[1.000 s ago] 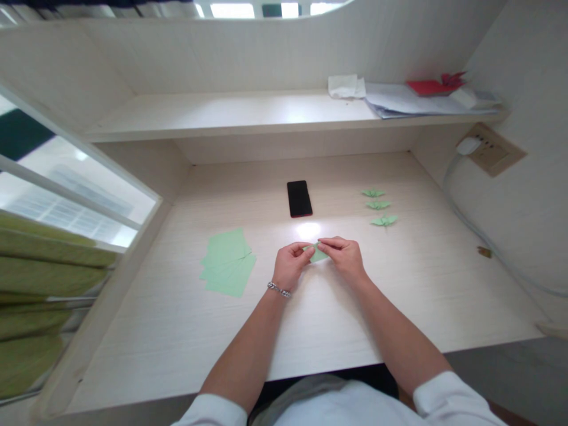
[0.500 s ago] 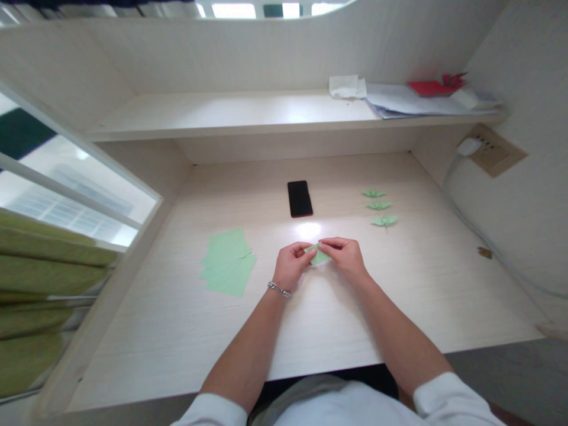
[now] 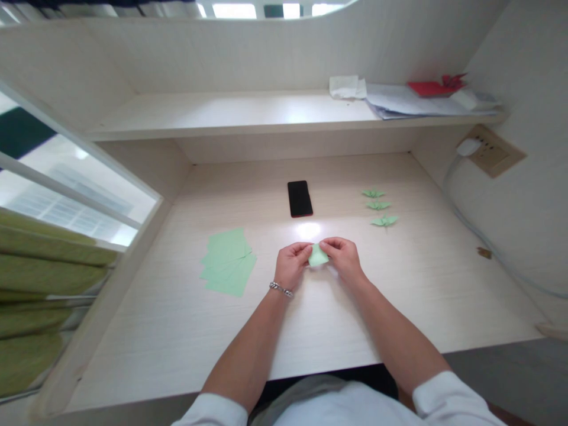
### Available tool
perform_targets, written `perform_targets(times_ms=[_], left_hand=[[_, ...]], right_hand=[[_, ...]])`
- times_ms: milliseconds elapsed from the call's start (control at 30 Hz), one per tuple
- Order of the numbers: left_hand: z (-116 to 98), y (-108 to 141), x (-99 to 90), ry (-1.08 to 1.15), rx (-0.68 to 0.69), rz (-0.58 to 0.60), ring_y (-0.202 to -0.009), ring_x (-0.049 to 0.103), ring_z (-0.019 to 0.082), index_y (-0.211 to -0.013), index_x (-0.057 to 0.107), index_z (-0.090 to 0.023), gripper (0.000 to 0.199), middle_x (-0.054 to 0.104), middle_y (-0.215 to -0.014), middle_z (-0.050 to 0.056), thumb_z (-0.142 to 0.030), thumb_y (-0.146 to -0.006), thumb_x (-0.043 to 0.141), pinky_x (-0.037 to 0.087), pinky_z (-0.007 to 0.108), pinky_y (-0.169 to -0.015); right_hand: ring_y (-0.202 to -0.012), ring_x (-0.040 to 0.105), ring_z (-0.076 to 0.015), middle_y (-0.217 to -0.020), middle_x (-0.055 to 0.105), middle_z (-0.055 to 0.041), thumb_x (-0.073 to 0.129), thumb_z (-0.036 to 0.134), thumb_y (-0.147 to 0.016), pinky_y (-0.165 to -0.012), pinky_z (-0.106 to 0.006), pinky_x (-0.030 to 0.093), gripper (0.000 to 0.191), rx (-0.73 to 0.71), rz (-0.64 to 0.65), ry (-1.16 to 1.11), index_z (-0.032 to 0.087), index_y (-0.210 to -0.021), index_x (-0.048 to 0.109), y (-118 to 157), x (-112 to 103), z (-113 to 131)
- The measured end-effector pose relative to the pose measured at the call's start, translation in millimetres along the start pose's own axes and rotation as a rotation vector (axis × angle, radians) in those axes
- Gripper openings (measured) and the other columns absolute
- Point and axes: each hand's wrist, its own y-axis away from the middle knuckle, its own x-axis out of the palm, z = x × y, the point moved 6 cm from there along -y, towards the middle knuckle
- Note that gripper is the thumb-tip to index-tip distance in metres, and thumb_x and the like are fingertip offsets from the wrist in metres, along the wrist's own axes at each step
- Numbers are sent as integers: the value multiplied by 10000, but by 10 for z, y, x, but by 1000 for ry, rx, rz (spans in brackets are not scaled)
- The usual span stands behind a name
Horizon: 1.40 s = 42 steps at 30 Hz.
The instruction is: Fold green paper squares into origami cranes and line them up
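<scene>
A small folded piece of green origami paper is held between my two hands, over the middle of the desk. My left hand pinches its left edge between thumb and fingers. On the opposite edge, my right hand grips it the same way. Several flat green paper sheets lie overlapping to the left of my hands. Three green folded paper cranes stand in a column at the right, beyond my right hand.
A black phone lies on the desk beyond my hands. Papers, a white tissue and a red folded paper piece rest on the shelf. At right, a cable runs from the wall socket.
The folded paper has tilted and now shows more of its face between my fingers. My right fingers have shifted slightly apart from the left ones.
</scene>
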Motion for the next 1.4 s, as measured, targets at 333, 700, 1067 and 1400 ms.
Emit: perform_targets(times_ms=[333, 700, 1067, 1400], left_hand=[[35, -34, -36, -76, 69, -29, -644, 647, 155, -994, 707, -133, 430, 697, -717, 44, -411, -671, 766, 550, 279, -623], [19, 32, 53, -159, 2, 8, -544, 676, 180, -797, 657, -90, 375, 697, -646, 89, -404, -642, 791, 549, 250, -535], [51, 23, 74, -122, -18, 106, -534, 636, 131, -895, 664, -80, 388, 693, -672, 78, -338, -641, 801, 516, 222, -534], [129, 47, 133, -11, -97, 139, -538, 609, 107, -877, 661, -83, 371, 679, -700, 63, -293, -616, 820, 502, 214, -533]], right_hand=[[-606, 582, -161, -686, 685, -38, 771, 392, -614, -586, -280, 460, 272, 4, -51, -56, 158, -740, 716, 5, -8, -13], [-557, 531, -125, -646, 660, -19, 781, 354, -590, -550, -262, 419, 260, 34, -136, -141, 145, -728, 713, 6, -54, 10], [-537, 504, -113, -634, 653, -21, 771, 348, -600, -520, -253, 396, 258, 42, -138, -101, 137, -741, 725, 4, -80, 47], [-540, 540, -133, -623, 661, -33, 775, 352, -601, -517, -263, 432, 269, 62, -113, -63, 130, -745, 729, 16, -39, -1]])
